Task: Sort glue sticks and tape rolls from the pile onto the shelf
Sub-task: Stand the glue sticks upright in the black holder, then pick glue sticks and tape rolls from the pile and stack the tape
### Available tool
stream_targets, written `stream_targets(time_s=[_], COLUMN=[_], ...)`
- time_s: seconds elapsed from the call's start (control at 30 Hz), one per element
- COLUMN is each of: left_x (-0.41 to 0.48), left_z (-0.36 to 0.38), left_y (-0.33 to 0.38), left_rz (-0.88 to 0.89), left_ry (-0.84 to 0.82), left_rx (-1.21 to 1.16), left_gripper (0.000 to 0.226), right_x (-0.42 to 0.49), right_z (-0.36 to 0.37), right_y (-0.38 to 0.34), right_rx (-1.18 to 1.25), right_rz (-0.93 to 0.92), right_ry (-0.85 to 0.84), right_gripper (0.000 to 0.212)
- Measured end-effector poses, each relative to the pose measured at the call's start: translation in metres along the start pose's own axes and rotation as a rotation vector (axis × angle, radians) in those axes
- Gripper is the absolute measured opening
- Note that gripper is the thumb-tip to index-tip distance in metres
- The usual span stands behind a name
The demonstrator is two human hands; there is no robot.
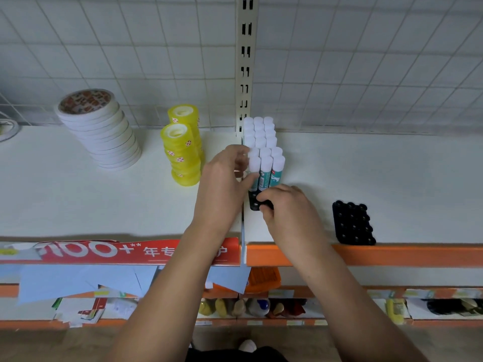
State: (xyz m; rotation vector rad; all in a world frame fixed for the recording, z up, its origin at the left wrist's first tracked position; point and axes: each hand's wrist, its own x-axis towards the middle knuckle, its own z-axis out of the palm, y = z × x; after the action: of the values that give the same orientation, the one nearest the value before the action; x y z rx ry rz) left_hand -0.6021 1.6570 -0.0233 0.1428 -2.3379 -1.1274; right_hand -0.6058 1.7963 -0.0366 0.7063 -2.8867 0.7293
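Observation:
Several white-capped glue sticks (266, 163) with teal labels stand upright in a black holder tray (254, 203) on the white shelf (104, 205). My left hand (224, 178) pinches the front-left glue stick by its cap and body. My right hand (285, 207) grips the front edge of that black tray. More glue sticks (258, 131) stand in rows behind, against the upright post. Two stacks of yellow tape rolls (183, 155) and a leaning stack of white tape rolls (102, 131) stand to the left.
An empty black holder tray (353, 222) lies near the shelf's front edge at the right. A slotted cream upright (245, 61) and wire grid back the shelf. Below, lower shelves hold papers (78, 283) and small bottles (251, 307).

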Motion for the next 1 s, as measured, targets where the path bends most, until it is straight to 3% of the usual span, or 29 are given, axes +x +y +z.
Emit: stream_targets(time_s=[0.23,0.43,0.73,1.0], left_x=[-0.022,-0.055,-0.125,-0.146], left_z=[-0.062,-0.166,-0.355,-0.483], left_y=[-0.021,-0.060,-0.145,-0.206], left_rz=[0.034,-0.081,-0.332,-0.363], left_ry=[0.013,0.096,0.199,0.219], left_rx=[0.383,0.648,0.818,0.959], left_gripper=[0.014,0.023,0.035,0.036], right_x=[-0.003,0.010,0.017,0.028], right_z=[-0.001,0.031,0.123,0.188], right_y=[-0.049,-0.147,-0.348,-0.489], right_rx=[0.043,0.091,0.125,0.135], right_rz=[-0.109,-0.296,-0.603,-0.676], right_ry=[0.023,-0.039,-0.151,-0.195], right_gripper=[0.015,0.017,0.032,0.040])
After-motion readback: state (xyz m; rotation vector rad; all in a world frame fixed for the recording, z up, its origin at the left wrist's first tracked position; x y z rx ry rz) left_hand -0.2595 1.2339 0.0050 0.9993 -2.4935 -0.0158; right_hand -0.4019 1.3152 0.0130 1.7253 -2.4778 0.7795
